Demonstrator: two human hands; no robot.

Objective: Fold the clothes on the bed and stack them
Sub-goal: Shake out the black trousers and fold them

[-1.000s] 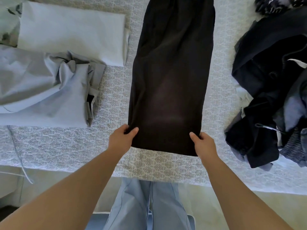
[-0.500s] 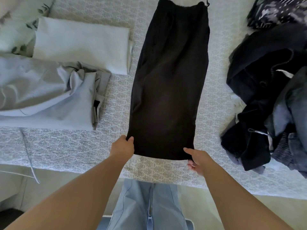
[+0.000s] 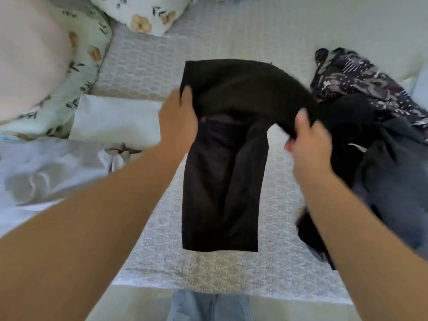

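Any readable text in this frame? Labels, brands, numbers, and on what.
None readable.
Black garment, held by left hand and right hand: no label or print visible.
Dark clothes pile: a small white strip that may be a tag, too blurred to read.
Floral pillow and patterned dark fabric: patterns only, no lettering.

Bright soft daylight; motion blur throughout; wide-angle bending at edges.
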